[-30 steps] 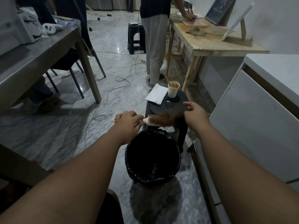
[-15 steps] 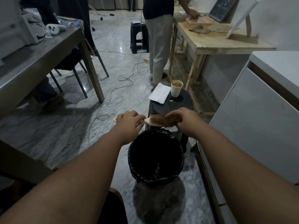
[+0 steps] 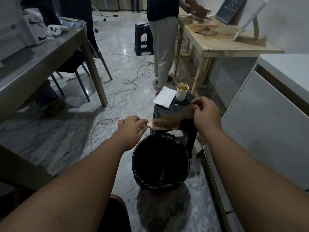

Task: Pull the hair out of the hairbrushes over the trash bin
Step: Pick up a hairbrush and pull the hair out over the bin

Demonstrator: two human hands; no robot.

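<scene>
While my left hand (image 3: pixel 132 125) grips the handle of the pale pink paddle hairbrush (image 3: pixel 161 125), holding it level with the bristles up above the far rim of the round trash bin lined with a black plastic bag (image 3: pixel 160 162), my right hand (image 3: pixel 206 113) pinches a tuft of brown hair (image 3: pixel 177 117) that stretches up from the bristles to my fingertips. Just behind the brush stands a black plastic stool (image 3: pixel 177 109), and on it sit a white paper cup (image 3: pixel 182 92) and a folded white napkin (image 3: pixel 164 98), side by side. The bin rests on the grey marble floor (image 3: pixel 66 131).
</scene>
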